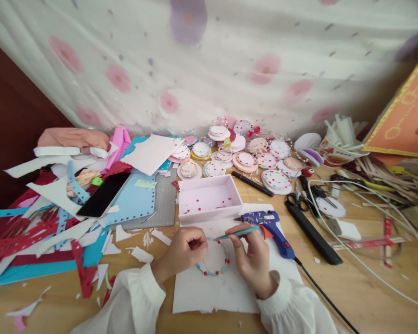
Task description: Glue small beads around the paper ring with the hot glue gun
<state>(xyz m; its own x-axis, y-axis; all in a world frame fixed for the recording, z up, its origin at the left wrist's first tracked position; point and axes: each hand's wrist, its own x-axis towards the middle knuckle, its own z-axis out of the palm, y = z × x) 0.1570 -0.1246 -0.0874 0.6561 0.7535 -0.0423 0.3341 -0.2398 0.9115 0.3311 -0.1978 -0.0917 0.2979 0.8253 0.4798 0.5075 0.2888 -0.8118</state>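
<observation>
A ring of small red, blue and pale beads is over a white sheet in front of me. My left hand is closed, its fingers pinching at the ring's upper left edge; the exact grip is partly hidden by the fingers. My right hand is closed around teal tweezers, held pen-like. Their tip points left, close to my left fingertips. Whether the tip grips anything is too small to tell. Just behind stands a shallow pale pink box with several tiny red pieces inside.
A blue glue gun lies right of the box, its cord running toward me. Scissors, a black bar and white cable are further right. Paper scraps and a phone cover the left. Several decorated paper discs stand behind.
</observation>
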